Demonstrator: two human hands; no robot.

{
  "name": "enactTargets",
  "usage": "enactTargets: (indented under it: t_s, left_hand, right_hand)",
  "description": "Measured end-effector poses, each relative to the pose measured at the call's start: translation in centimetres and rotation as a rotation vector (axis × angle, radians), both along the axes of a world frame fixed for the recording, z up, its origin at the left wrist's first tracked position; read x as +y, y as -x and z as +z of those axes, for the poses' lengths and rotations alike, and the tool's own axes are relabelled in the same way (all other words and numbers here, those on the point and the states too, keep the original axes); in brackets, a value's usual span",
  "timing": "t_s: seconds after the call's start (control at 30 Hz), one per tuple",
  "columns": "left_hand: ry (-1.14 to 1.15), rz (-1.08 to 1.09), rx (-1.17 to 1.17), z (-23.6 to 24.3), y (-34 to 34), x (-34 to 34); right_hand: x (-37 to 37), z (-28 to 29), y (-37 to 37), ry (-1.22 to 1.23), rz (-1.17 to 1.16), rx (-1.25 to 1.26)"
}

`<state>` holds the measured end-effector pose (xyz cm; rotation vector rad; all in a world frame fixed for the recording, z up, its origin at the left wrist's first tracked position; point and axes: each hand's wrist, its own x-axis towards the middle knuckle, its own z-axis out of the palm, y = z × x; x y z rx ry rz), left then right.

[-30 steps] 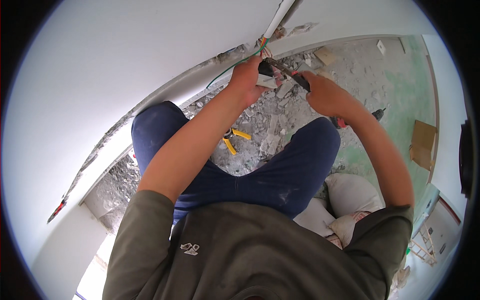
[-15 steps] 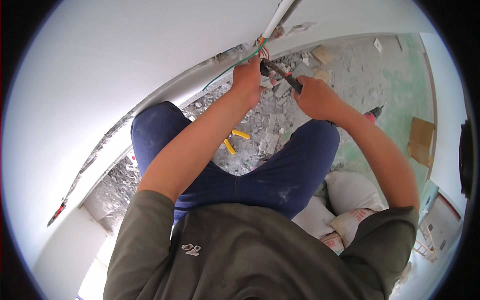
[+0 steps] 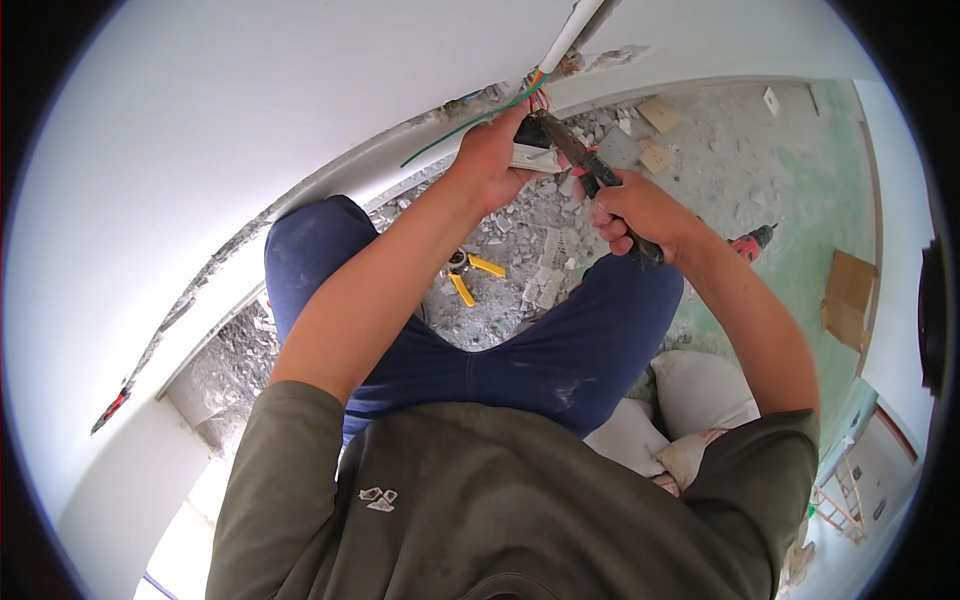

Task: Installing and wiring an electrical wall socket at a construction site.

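My left hand point(image 3: 488, 165) is closed around a white-edged piece with a dark inside point(image 3: 537, 158), beside the wall; its exact kind I cannot make out. Red, orange and green wires point(image 3: 539, 90) come out of a white conduit point(image 3: 568, 40) and run down to that hand, with one long green wire point(image 3: 450, 133) trailing left. In my right hand point(image 3: 640, 215) is a pair of pliers point(image 3: 595, 172) with dark jaws and black handles marked with red. The jaw tips meet the wires near my left fingers; whether they grip one I cannot tell.
Yellow-handled pliers point(image 3: 473, 276) lie on the rubble point(image 3: 510, 235) between my knees. A red and black drill point(image 3: 752, 243) rests right of my knee, near a cardboard piece point(image 3: 848, 297). White sacks point(image 3: 705, 385) stand behind it. A red-handled tool point(image 3: 113, 408) is at far left.
My right hand has shifted down and right along the pliers, and its fingers have loosened around the handles. More of the white-edged piece now shows by my left hand.
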<state>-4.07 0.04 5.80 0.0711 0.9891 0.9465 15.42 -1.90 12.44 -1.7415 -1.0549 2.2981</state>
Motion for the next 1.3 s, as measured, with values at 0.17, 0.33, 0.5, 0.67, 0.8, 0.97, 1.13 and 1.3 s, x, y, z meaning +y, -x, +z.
enactTargets:
  t_s: [0.17, 0.33, 0.5, 0.67, 0.8, 0.97, 1.13, 1.3]
  left_hand:
    - [-0.056, -0.064, -0.087, -0.3, 0.4, -0.1]
    - [-0.071, -0.079, -0.088, -1.1, 0.6, -0.2]
    - [-0.129, -0.093, -0.142, -2.8, 0.8, 0.1]
    - [-0.120, -0.164, -0.040, -1.7, 1.3, 0.6]
    - [-0.132, -0.192, -0.021, -2.0, 1.3, 0.5]
    - [-0.207, -0.183, -0.102, -2.6, 1.8, 0.6]
    - [-0.214, -0.201, -0.119, -2.3, 1.8, 0.7]
    - [-0.256, -0.212, -0.110, -2.1, 1.8, 0.7]
  right_hand:
    - [0.1, -1.3, -1.2, 0.127, -0.098, 0.238]
    - [0.2, -2.6, -1.8, 0.165, -0.105, 0.323]
    - [0.7, -4.3, -2.8, 0.217, -0.091, 0.426]
    - [0.8, -5.6, -3.4, 0.296, -0.103, 0.554]
    - [0.7, -6.6, -3.9, 0.311, -0.075, 0.600]
    - [1.1, -6.1, -3.8, 0.305, -0.056, 0.569]
    - [1.0, -6.5, -3.6, 0.323, -0.059, 0.580]
    - [0.9, -7.2, -3.5, 0.329, -0.056, 0.643]
